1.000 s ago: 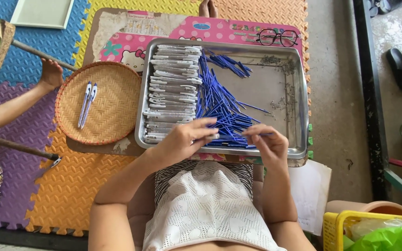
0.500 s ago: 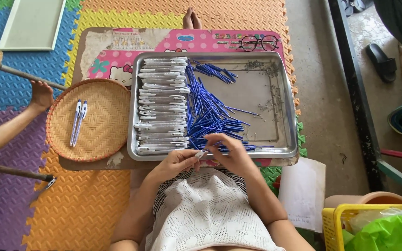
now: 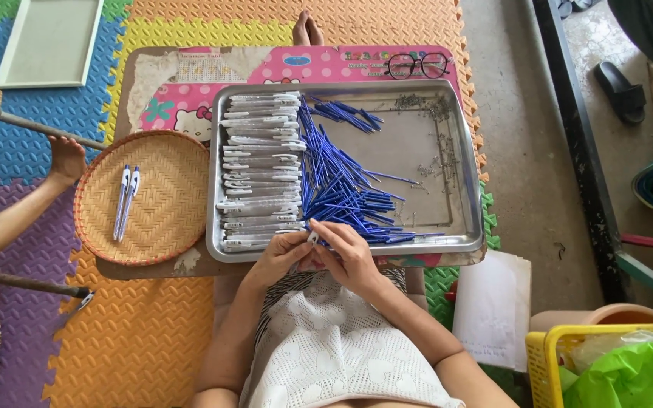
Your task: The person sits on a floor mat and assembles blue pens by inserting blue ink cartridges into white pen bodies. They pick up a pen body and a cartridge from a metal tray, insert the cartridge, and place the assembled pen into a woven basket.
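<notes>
1. The left hand (image 3: 280, 255) and the right hand (image 3: 351, 253) meet at the near edge of the shiny metal tray (image 3: 462, 189). They touch each other.
2. Both hands pinch one small white pen part (image 3: 313, 237) between their fingertips. The fingers are curled in close around it. Most of the part is hidden by the fingers.
3. The held part sits just above the tray's near rim, between the white pile and the blue pile.
4. A neat stack of white plastic pen cases (image 3: 261, 170) fills the left side of the tray. They lie flat in rows.
5. A loose heap of thin blue pen refills (image 3: 341, 189) lies in the middle of the tray, just beside the white cases. The right hand rests on the near end of this heap.
6. Tiny metal springs (image 3: 436, 162) are scattered on the right part of the tray.
7. The tray stands on a low pink table with cartoon pictures (image 3: 190, 98).
8. A round woven basket tray (image 3: 160, 219) sits just left of the metal tray. Two finished white and blue pens (image 3: 125, 200) lie in it side by side.
9. Black glasses (image 3: 416, 65) lie on the far edge of the table.
10. Another person's hand (image 3: 66, 159) is near the basket's left side, on a grey stick (image 3: 47, 130).
</notes>
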